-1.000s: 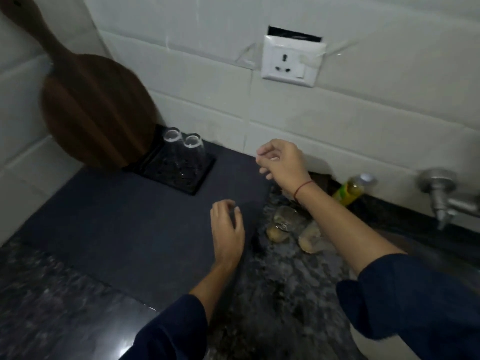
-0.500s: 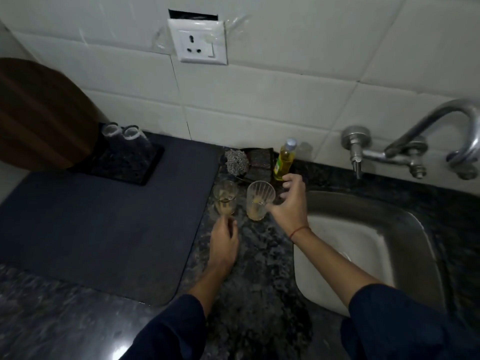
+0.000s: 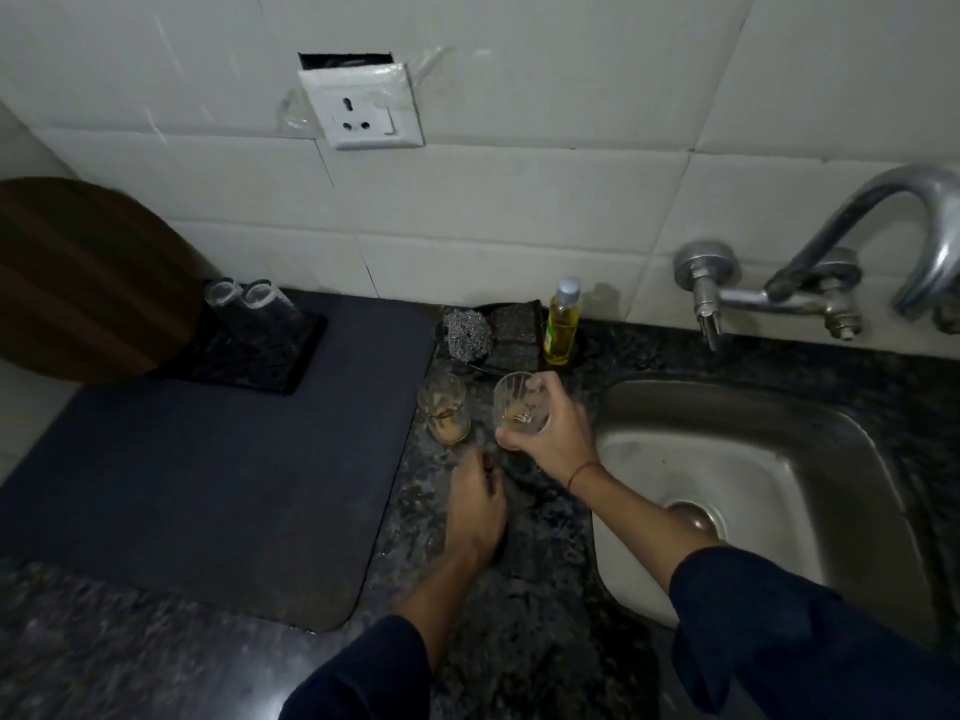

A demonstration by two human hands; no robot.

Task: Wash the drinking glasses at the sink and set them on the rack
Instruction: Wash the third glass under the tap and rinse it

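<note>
My right hand (image 3: 557, 438) grips a dirty drinking glass (image 3: 517, 405) with yellowish residue, lifted slightly and tilted just left of the steel sink (image 3: 841, 491). A second dirty glass (image 3: 444, 406) stands upright on the granite counter to its left. My left hand (image 3: 475, 504) rests on the counter below both glasses, fingers curled, holding nothing. Two clean glasses (image 3: 247, 306) stand upside down on the black rack (image 3: 291, 363) at the back left.
A dark drying mat (image 3: 208, 485) covers the counter left of the glasses. Steel scrubber (image 3: 466, 332), dark sponge (image 3: 514, 332) and yellow soap bottle (image 3: 562, 324) sit against the wall. The tap (image 3: 852, 262) is above the sink. A wooden board (image 3: 88, 278) leans at left.
My right hand came back from the rack to the counter and closed around the right dirty glass. The view swung right toward the sink. My left hand stayed on the counter.
</note>
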